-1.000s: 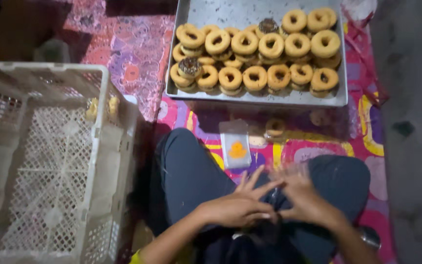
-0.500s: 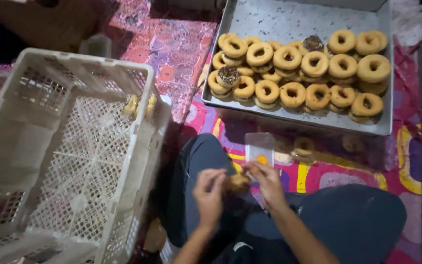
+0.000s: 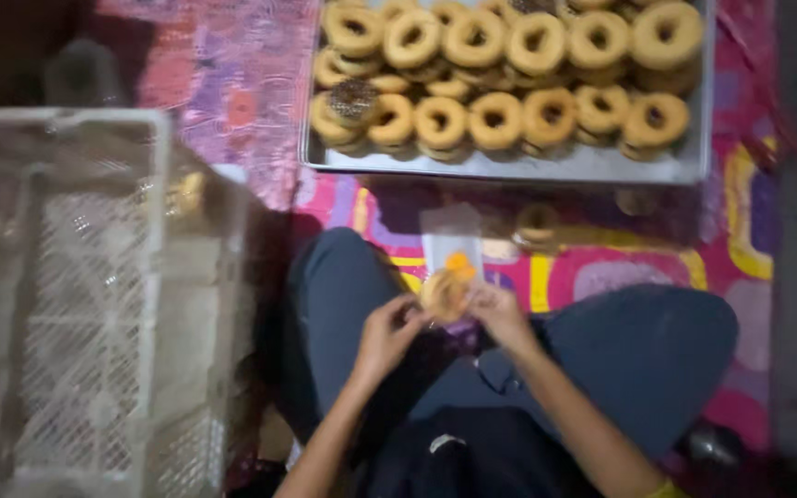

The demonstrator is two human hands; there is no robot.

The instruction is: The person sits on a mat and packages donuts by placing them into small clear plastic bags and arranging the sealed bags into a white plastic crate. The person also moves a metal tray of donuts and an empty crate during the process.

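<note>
Both hands work over the person's lap, above the dark blue trousers (image 3: pixel 657 341). The left hand (image 3: pixel 385 337) and the right hand (image 3: pixel 502 318) each pinch one edge of a single ring doughnut (image 3: pixel 445 293), which sits between the fingertips just above the knees. Each grip is narrow, closed on the doughnut. A small clear plastic bag (image 3: pixel 452 242) with an orange mark lies directly behind the doughnut, touching or overlapping it; the blurred view does not show whether the doughnut is already partly inside the bag.

A metal tray (image 3: pixel 509 166) rests on the floor ahead of the knees, filled with rows of stacked ring doughnuts (image 3: pixel 495 118). One at the left end carries a dark topping (image 3: pixel 352 92). The tray sits on a patterned mat (image 3: pixel 749 221) in pink, yellow and purple. A white lattice plastic crate (image 3: pixel 94 304) stands to the person's left, close beside the left leg.
</note>
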